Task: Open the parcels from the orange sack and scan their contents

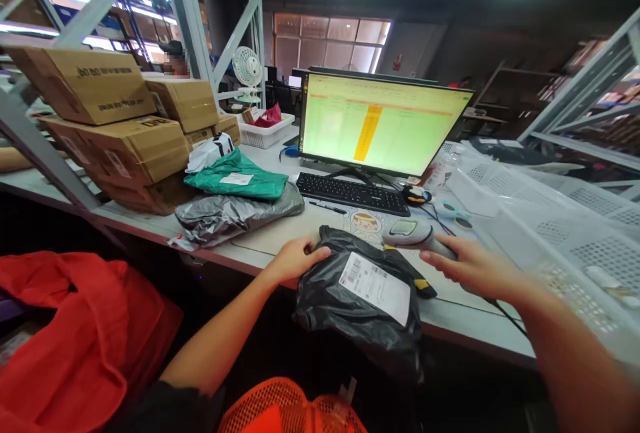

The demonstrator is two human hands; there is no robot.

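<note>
A black plastic mailer bag (330, 306) with a white printed label (377, 286) hangs partly over the desk's front edge. My left hand (297, 259) grips its upper left corner between thumb and fingers. To the right, my right hand (463, 261) is wrapped around the handle of a grey barcode scanner (410, 231), whose head lies above the bag's upper right part. A yellow-and-black piece (424, 283) shows at the bag's right side. The scanner's cable trails down past my right wrist.
Brown cartons (125, 146) are stacked at the left, beside green (240, 176) and silver mailer bags (225, 216). A monitor (385, 126) and keyboard (353, 193) stand behind. White plastic baskets (560, 219) fill the right. Below are an orange basket (280, 396) and red cloth (85, 333).
</note>
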